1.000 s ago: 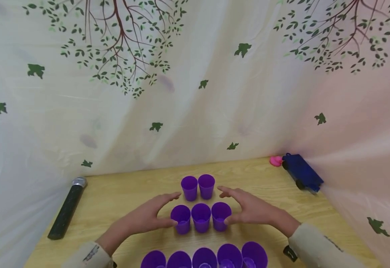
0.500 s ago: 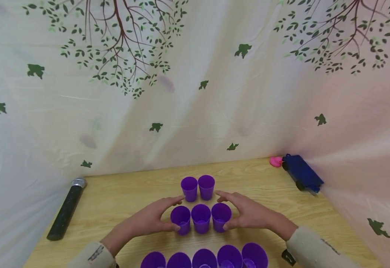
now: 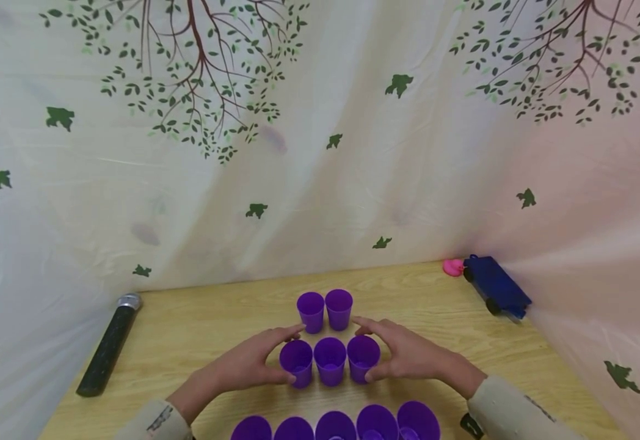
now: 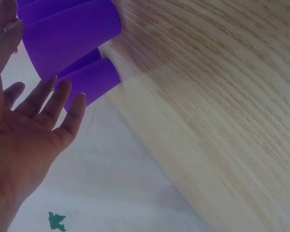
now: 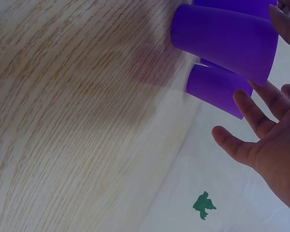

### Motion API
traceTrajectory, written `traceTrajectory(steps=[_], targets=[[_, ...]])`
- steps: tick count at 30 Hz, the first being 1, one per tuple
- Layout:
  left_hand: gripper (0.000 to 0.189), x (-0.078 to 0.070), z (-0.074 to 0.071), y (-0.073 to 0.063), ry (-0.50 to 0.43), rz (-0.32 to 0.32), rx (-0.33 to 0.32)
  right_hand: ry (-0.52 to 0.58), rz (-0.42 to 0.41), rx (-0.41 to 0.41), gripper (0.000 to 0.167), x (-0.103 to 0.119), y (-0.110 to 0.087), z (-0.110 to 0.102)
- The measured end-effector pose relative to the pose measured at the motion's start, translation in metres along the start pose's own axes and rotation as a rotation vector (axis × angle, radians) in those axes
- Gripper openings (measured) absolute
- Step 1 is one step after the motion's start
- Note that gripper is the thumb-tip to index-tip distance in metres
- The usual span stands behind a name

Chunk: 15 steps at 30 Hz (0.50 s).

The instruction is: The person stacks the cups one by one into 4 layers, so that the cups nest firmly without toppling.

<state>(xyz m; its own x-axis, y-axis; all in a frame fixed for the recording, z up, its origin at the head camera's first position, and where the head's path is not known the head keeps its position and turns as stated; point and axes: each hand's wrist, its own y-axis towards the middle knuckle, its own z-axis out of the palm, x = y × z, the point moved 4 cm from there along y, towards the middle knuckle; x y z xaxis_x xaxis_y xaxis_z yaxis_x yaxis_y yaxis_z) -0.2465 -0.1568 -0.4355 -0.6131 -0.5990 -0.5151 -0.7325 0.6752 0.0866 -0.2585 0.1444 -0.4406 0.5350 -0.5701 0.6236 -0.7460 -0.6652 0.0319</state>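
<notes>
The middle cup (image 3: 330, 362) is flanked by a left cup (image 3: 298, 360) and a right cup (image 3: 363, 359), all upright on the surface (image 3: 215, 311). Outward of these, on either side of the middle cup, the left hand (image 3: 245, 360) and right hand (image 3: 405, 353) are held, fingers spread wide, nothing gripped; whether the cups are touched cannot be told. Behind the middle cup, a cup pair (image 3: 311, 315) is set; before it, a row of five (image 3: 335, 424).

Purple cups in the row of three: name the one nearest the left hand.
The left-end cup, with the left hand right beside it. The middle cup stands farther off; the right-end cup is by the right hand.
</notes>
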Motion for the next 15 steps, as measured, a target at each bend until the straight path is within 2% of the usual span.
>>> traceTrajectory(steps=[6, 15], targets=[[0.082, -0.0019, 0.0001, 0.0011, 0.007, 0.013, 0.003, -0.002, -0.002, -0.003, 0.098, -0.0013, -0.0001, 0.0008], [0.083, -0.003, 0.0012, 0.0017, -0.002, -0.002, 0.018, 0.016, 0.014, 0.008, 0.098, -0.0016, 0.0007, 0.0]])
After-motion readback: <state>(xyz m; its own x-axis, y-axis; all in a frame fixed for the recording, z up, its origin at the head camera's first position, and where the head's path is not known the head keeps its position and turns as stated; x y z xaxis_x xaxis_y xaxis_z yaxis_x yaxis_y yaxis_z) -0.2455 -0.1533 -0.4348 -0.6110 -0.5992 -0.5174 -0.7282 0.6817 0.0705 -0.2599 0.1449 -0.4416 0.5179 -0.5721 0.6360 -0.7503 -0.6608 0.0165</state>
